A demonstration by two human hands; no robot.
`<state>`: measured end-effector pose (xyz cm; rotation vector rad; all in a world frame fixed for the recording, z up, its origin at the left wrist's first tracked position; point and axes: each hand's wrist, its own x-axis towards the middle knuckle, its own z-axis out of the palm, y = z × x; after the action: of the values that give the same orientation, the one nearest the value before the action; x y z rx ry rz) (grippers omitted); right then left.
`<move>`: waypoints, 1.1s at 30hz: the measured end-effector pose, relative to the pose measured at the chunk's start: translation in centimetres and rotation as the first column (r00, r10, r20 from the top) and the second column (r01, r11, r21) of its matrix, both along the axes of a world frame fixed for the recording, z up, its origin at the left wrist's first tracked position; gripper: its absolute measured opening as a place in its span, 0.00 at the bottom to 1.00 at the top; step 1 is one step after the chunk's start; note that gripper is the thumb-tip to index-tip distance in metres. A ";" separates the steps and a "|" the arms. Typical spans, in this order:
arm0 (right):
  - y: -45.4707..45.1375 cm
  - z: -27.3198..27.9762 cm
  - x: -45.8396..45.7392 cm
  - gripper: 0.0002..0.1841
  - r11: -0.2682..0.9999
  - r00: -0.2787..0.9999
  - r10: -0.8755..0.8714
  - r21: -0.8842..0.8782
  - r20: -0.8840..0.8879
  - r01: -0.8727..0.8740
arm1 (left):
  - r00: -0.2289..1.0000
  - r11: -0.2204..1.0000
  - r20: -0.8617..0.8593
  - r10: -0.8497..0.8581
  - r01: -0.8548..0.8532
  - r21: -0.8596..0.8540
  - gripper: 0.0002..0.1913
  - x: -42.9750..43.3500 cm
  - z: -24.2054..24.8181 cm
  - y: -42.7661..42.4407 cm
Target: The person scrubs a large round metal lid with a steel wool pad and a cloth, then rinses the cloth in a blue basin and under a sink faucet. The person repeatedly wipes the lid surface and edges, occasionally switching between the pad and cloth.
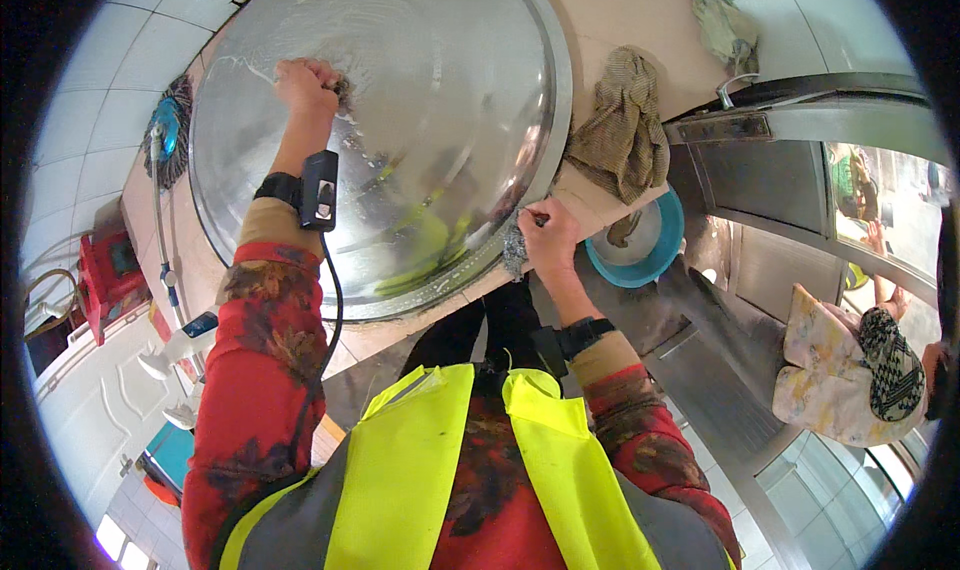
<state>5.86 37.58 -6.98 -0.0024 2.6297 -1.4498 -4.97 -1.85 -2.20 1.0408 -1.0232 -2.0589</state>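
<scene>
A large round stainless-steel lid or pan (450,74), wet and streaked with suds, lies on the tiled counter before me. My left hand (306,86) is closed around a dark scouring pad (343,95), pressed to the steel on the left side. Near the front right of the rim, my right hand (553,232) grips a grey steel-wool scourer (514,251). That scourer sits at the counter's edge, against or just beside the rim. A ribbed brown cloth (622,127) lies crumpled to the right.
Below the counter's right end stands a blue basin (667,247) with a brown rag (622,230) in it. A blue-centred mop or brush head (169,131) leans at left. Another cloth (724,26) lies at the far right. A person (847,375) is at the right.
</scene>
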 end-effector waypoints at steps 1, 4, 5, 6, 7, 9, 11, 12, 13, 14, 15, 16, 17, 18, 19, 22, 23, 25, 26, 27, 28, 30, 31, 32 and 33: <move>-0.2 0.2 -0.6 0.07 0.997 0.996 0.063 0.049 0.058 -0.066 | 1.000 1.000 0.000 -0.009 0.009 -0.012 0.14 0.0 0.1 0.2; -0.7 0.5 -2.4 0.07 0.990 0.999 0.046 0.134 0.023 -0.049 | 0.999 0.999 0.034 0.001 0.000 -0.049 0.18 -0.1 0.6 0.7; -0.8 0.5 -2.7 0.07 0.982 0.999 0.036 0.185 0.032 -0.041 | 0.999 0.998 0.048 0.024 -0.021 -0.067 0.18 -0.1 0.6 0.7; -0.9 0.5 -2.9 0.06 0.998 0.997 -0.066 -0.020 0.041 0.067 | 0.999 0.996 0.049 0.019 -0.015 -0.090 0.18 0.0 0.6 0.8; -1.0 0.4 -2.8 0.06 0.998 0.990 -0.061 0.037 0.128 0.057 | 0.998 0.996 0.050 0.030 -0.026 -0.080 0.17 0.0 0.5 0.7; -1.2 0.2 -2.2 0.06 0.995 0.994 -0.086 0.063 0.067 0.082 | 1.000 0.997 0.017 -0.005 0.006 -0.078 0.15 0.0 0.2 0.3; -1.5 0.0 -1.4 0.06 0.997 0.999 -0.032 0.074 -0.019 0.033 | 1.000 0.998 0.012 -0.011 0.011 -0.068 0.16 0.0 -0.2 -0.2; -1.6 0.0 -1.2 0.06 0.995 1.000 0.000 0.097 -0.018 0.002 | 1.000 0.998 0.017 0.001 0.000 -0.066 0.16 0.0 -0.5 -0.3; -1.6 0.1 -1.0 0.06 0.996 0.995 -0.022 0.078 -0.098 0.030 | 1.000 0.998 0.023 0.002 -0.001 -0.063 0.16 -0.1 -0.7 -0.5; -1.7 0.2 -1.1 0.06 0.994 0.998 -0.036 0.103 -0.056 0.041 | 0.999 0.998 0.033 0.017 -0.015 -0.064 0.17 -0.2 -0.8 -0.5; -1.7 0.3 -1.4 0.05 0.989 0.998 -0.050 0.139 0.029 0.045 | 1.000 0.996 0.028 0.001 0.002 -0.089 0.17 -0.2 -0.9 -0.6; -1.8 0.4 -1.7 0.06 0.988 0.989 -0.071 0.149 0.133 0.051 | 1.000 0.997 0.021 0.013 -0.012 -0.075 0.17 -0.3 -1.0 -0.6; -1.7 0.6 -2.3 0.06 0.989 0.993 -0.088 0.126 0.077 0.077 | 1.000 0.997 0.001 -0.003 0.003 -0.079 0.17 -0.2 -1.0 -0.5; -1.7 0.7 -2.8 0.07 0.989 0.994 -0.107 0.104 0.017 0.104 | 1.000 0.997 -0.014 -0.010 0.008 -0.071 0.17 -0.3 -0.9 -0.5; -1.6 0.7 -3.1 0.07 0.988 0.990 -0.130 0.078 -0.047 0.134 | 1.000 0.997 -0.001 -0.001 0.001 -0.072 0.16 -0.3 -0.8 -0.4; -1.6 0.6 -3.4 0.08 0.985 0.995 -0.090 0.149 0.041 0.083 | 0.998 0.998 0.049 0.038 -0.035 -0.060 0.16 -0.5 -0.6 -0.3; -1.6 0.5 -3.2 0.08 0.986 0.991 -0.063 0.160 0.114 0.044 | 0.997 0.996 0.053 0.052 -0.048 -0.071 0.15 -0.5 -0.5 -0.3; -1.6 0.2 -2.5 0.08 0.987 0.994 -0.109 0.118 0.020 0.106 | 0.997 0.996 0.050 0.060 -0.056 -0.063 0.15 -0.5 -0.5 -0.3; -1.6 0.0 -2.3 0.08 0.981 0.992 -0.121 0.150 -0.028 0.124 | 0.998 0.998 0.037 0.053 -0.051 -0.046 0.14 -0.5 -0.4 -0.3; -1.7 -0.1 -2.2 0.08 0.972 0.992 -0.128 0.196 -0.018 0.129 | 0.999 0.998 0.021 0.043 -0.042 -0.039 0.14 -0.5 -0.3 -0.3; -1.6 -0.3 -2.1 0.09 0.980 0.983 -0.170 0.098 -0.065 0.175 | 0.999 0.999 0.020 0.038 -0.037 -0.031 0.14 -0.5 -0.1 -0.2; -1.6 -0.4 -2.4 0.10 0.970 0.992 -0.123 0.205 -0.035 0.128 | 0.999 0.999 0.021 0.040 -0.040 -0.028 0.13 -0.4 0.2 -0.1; -1.6 -0.4 -2.8 0.10 0.967 0.986 -0.098 0.219 -0.138 0.127 | 0.999 0.999 0.030 0.035 -0.034 -0.034 0.13 -0.4 0.4 0.0; -1.5 -0.5 -3.2 0.10 0.970 0.994 -0.093 0.220 -0.048 0.102 | 0.998 0.998 0.045 0.045 -0.044 -0.036 0.13 -0.4 0.6 0.2; -1.5 -0.5 -3.4 0.10 0.977 0.995 -0.089 0.192 -0.040 0.095 | 0.997 0.997 0.054 0.060 -0.057 -0.052 0.13 -0.4 0.7 0.3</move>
<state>2.43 36.08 -7.44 0.1202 2.8201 -1.2212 -5.33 -1.51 -1.46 1.0945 -1.0539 -1.9578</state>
